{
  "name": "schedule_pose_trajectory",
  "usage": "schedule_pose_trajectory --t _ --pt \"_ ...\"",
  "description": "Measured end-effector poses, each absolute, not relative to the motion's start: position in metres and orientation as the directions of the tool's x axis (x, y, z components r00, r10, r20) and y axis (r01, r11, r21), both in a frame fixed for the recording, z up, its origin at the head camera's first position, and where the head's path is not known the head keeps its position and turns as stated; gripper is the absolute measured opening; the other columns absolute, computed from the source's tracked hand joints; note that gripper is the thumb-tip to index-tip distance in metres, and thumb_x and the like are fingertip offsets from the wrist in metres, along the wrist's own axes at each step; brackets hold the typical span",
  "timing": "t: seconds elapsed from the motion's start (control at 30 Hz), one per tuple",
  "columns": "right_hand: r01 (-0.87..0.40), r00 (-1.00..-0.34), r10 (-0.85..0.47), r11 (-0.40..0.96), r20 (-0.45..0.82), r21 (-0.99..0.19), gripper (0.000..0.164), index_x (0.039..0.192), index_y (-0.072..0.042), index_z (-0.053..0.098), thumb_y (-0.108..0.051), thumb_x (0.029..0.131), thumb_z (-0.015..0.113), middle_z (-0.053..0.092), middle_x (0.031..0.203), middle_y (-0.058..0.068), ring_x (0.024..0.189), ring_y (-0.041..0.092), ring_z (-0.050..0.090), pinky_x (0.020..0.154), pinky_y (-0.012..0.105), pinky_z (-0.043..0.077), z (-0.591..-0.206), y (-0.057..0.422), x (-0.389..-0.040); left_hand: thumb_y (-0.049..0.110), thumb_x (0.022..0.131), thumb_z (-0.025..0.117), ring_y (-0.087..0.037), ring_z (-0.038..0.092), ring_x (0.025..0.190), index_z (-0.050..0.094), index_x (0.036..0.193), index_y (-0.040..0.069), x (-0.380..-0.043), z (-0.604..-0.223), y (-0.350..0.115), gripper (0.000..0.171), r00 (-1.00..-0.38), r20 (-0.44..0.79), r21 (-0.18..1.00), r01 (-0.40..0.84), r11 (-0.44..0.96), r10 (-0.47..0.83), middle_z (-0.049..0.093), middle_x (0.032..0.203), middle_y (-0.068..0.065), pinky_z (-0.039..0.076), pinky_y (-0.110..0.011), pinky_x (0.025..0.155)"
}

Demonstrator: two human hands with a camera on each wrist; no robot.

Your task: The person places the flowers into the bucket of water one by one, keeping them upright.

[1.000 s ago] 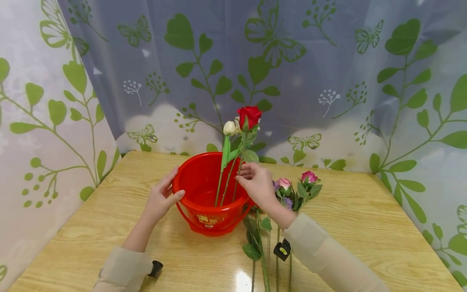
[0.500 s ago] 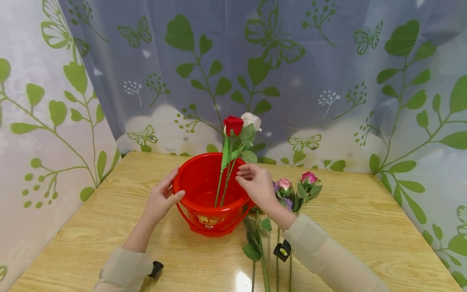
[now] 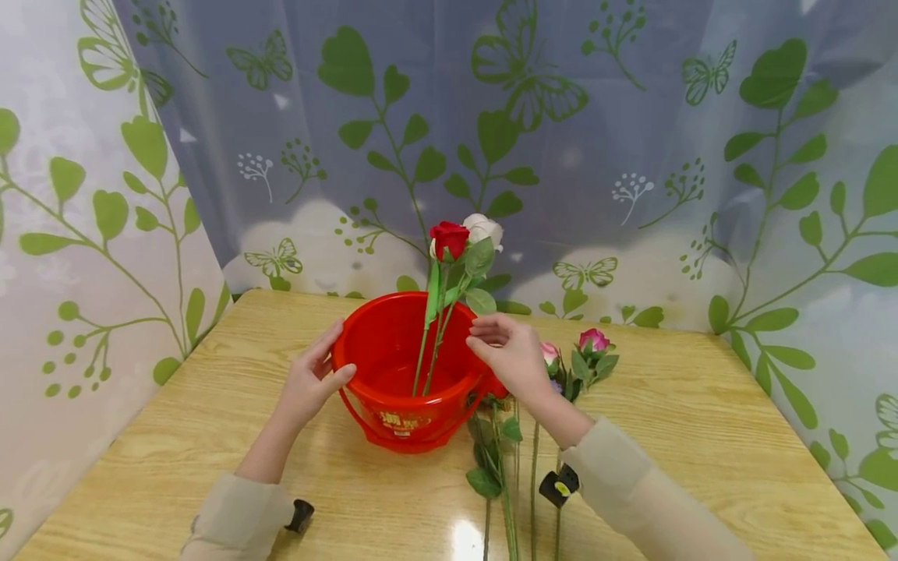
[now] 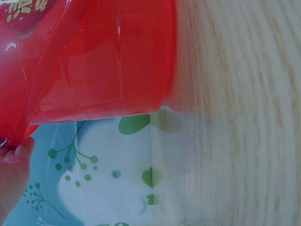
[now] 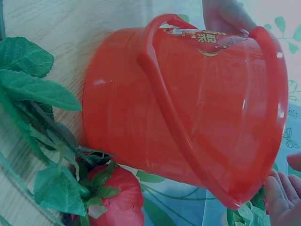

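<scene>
While left fingers (image 3: 323, 347) hold the bucket (image 3: 386, 339), flowers (image 3: 450, 241) lean inside — 1 red.

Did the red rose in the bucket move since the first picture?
Yes. In the head view, the red rose is farther left and lower against the patterned curtain.

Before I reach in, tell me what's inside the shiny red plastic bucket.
Inside the bucket, slim green stems carry a red rose and a ruffled white flower. A third, pale bloom is mostly covered by the rose; the near wall hides the stem ends.
</scene>
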State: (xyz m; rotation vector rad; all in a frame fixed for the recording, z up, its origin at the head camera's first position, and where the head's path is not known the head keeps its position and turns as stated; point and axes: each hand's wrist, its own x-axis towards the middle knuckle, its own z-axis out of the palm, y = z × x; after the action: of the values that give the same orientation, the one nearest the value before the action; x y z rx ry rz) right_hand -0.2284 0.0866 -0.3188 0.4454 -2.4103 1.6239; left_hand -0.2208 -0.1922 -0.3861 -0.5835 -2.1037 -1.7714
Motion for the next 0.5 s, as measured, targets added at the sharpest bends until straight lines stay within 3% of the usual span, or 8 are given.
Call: schedule_pose_trajectory --t 0.5 --pt "-0.288 -0.957 -0.124 0.335 0.261 -0.897 0.026 0.103 0.001 0.062 -0.007 0.079 0.066 0.063 0.095 0.014 0.087 0.021 0.06 0.074 0.028 0.05 -0.323 0.115 -0.218 -0.006 0.08 0.059 -0.031 0.029 0.125 0.032 0.132 -0.009 -0.221 -0.385 -0.192 0.059 -0.863 0.495 0.85 0.505 0.147 0.102 0.031 0.137 -0.021 0.036 -0.018 0.089"
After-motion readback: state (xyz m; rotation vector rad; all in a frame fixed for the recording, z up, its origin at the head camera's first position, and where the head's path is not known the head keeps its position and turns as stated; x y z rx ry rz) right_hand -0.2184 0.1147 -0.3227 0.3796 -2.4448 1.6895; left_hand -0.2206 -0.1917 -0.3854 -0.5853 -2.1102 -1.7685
